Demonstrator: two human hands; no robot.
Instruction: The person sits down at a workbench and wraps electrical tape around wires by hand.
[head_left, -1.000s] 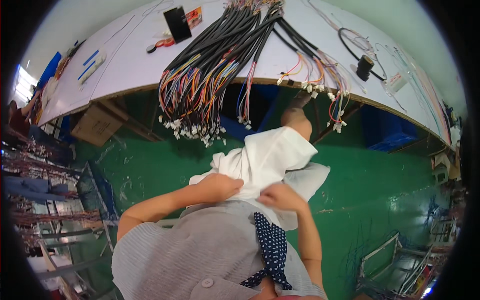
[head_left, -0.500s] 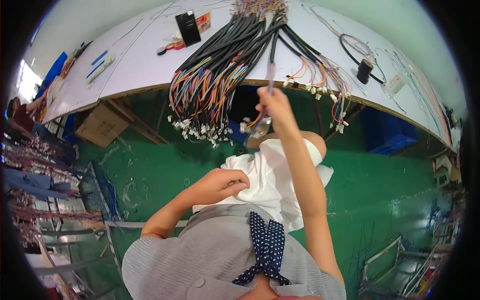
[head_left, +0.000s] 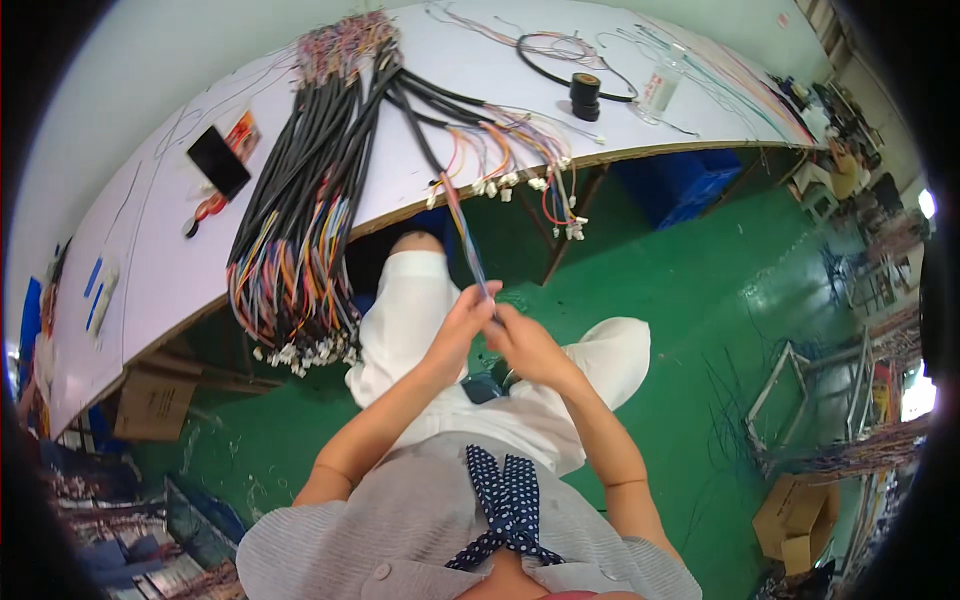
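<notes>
A wire bundle (head_left: 464, 225) comes out of a black-sheathed cable (head_left: 424, 143) on the table and runs over the front edge toward my lap. My left hand (head_left: 464, 328) and my right hand (head_left: 528, 345) are closed on its lower stretch, close together in front of me. The wire ends are hidden by my fingers. Left of it, a thick bunch of black-sheathed cables (head_left: 318, 150) hangs over the edge, its coloured wires ending in white connectors (head_left: 310, 357). To the right, a smaller group of wires with white connectors (head_left: 500, 186) lies along the edge.
On the white table (head_left: 150, 265) are a black phone-like slab (head_left: 218, 163), red tape rolls (head_left: 210, 207), stacked black rolls (head_left: 585, 96) and a clear bottle (head_left: 658, 92). Below stand blue bins (head_left: 675, 185) and a cardboard box (head_left: 155, 408). Another person (head_left: 845, 172) is far right.
My right hand has drawn the wire bundle down from the table edge toward my lap. The left hand has come up and taken hold too. The view has swung right.
</notes>
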